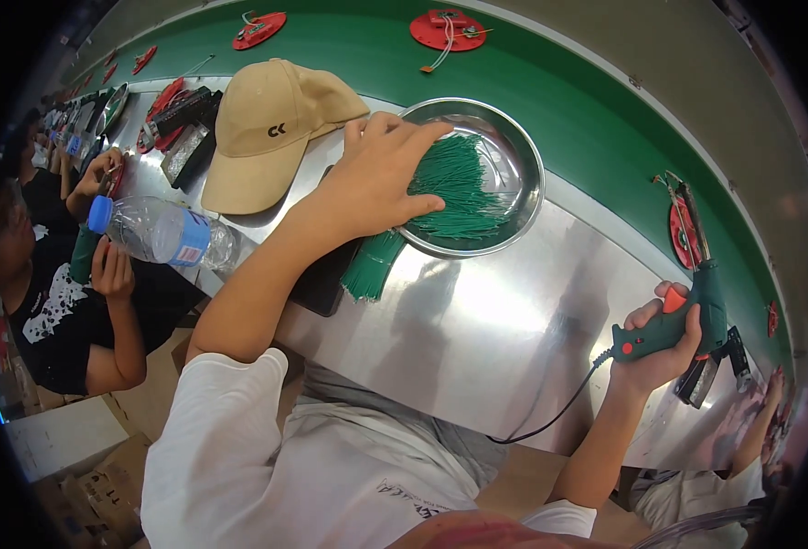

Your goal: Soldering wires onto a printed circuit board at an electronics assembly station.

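My left hand (381,169) reaches over the left rim of a round metal bowl (534,197), thumb and index finger spread apart against a pile of thin green wires (463,188) in it. Under that wrist, a bundle of green wires (372,267) lies partly across a dark flat object (320,284). Out to the right, my right hand (664,352) is wrapped round the handle of a green soldering gun (662,331) with a red trigger. Its metal nose points away from me, close to a red round part (681,233) with wires on the green belt.
A tan cap (262,128) and a plastic bottle (171,233) are left of the bowl. Red discs (445,30) with wires sit along the green belt (568,110). The gun's black cord (559,419) hangs over the steel table's edge. A co-worker (56,284) sits at left.
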A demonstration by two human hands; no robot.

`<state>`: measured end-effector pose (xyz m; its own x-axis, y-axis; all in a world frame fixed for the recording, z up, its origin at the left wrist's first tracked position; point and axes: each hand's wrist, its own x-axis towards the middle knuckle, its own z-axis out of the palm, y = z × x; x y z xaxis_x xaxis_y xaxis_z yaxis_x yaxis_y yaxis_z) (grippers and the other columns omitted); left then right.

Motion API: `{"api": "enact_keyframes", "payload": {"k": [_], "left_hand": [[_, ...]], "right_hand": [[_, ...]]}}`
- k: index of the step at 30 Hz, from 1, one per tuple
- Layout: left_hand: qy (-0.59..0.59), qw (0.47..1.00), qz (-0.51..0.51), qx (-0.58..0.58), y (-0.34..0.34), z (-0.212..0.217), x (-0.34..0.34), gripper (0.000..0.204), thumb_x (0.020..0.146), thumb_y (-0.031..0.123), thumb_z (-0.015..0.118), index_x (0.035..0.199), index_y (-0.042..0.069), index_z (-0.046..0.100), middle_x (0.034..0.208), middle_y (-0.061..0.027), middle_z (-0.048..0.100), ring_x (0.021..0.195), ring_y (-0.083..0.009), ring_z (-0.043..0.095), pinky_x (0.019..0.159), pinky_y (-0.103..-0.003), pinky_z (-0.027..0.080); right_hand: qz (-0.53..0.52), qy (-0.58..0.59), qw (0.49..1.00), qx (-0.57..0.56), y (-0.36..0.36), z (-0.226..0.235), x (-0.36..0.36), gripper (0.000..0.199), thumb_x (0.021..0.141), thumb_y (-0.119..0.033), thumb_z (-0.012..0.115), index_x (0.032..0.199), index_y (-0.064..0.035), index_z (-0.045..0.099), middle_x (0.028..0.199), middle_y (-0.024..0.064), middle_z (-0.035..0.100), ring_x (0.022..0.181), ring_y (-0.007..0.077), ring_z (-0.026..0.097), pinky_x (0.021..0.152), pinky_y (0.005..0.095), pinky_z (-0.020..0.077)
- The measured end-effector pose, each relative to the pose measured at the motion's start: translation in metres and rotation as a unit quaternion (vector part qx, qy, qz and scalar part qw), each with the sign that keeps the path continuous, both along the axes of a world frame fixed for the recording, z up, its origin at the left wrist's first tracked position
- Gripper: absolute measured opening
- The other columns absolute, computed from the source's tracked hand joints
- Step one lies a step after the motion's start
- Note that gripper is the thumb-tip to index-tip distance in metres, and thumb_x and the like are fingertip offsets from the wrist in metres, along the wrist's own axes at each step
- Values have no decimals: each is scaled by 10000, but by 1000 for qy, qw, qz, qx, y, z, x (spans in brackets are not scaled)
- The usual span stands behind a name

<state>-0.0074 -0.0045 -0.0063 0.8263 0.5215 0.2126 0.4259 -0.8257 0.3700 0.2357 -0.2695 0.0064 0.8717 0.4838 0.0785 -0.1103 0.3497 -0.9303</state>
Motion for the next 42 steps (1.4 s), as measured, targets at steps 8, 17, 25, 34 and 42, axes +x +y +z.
{"api": "enact_keyframes", "payload": {"k": [8, 17, 25, 34, 42], "left_hand": [[-56, 990, 46, 123, 1, 3, 0, 506, 796, 354, 769, 1188, 53, 665, 1211, -115, 607, 1190, -337, 471, 1004, -484, 331], [-39, 993, 103, 41, 7, 13, -5, 130, 795, 121, 656, 809, 39, 756, 901, -122, 621, 953, -329, 528, 888, -439, 436], [-32, 992, 107, 58, 8, 11, -7, 125, 751, 130, 649, 738, 27, 718, 818, -151, 623, 894, -354, 555, 816, -467, 453], [-192, 963, 115, 147, 0, 8, 11, 38, 653, 91, 705, 677, 79, 678, 781, -108, 608, 840, -312, 553, 797, -429, 455], [-340, 918, 125, 162, 2, 22, 3, 47, 688, 47, 693, 704, 55, 649, 789, -101, 576, 819, -301, 548, 746, -407, 460]], "right_hand": [[-4, 13, 1000, -17, -2, 5, -1, 359, 1025, -315, 391, 1066, -4, 566, 965, 110, 613, 525, 116, 516, 461, 255, 410], [-5, 4, 1000, -23, -4, 5, 2, 355, 1029, -305, 383, 1070, -3, 566, 966, 115, 609, 515, 120, 512, 460, 255, 416], [13, 10, 1000, -5, 0, 5, 0, 373, 1023, -331, 399, 1052, -1, 572, 934, 114, 609, 510, 118, 522, 444, 264, 431], [5, 69, 995, -65, -41, 8, 22, 354, 1032, -393, 480, 1097, -61, 585, 721, -12, 514, 570, 73, 424, 548, 225, 357], [-29, -14, 998, -58, 25, 79, -80, 334, 1038, -364, 473, 1116, -56, 576, 872, 30, 561, 581, 87, 457, 555, 235, 381]]}}
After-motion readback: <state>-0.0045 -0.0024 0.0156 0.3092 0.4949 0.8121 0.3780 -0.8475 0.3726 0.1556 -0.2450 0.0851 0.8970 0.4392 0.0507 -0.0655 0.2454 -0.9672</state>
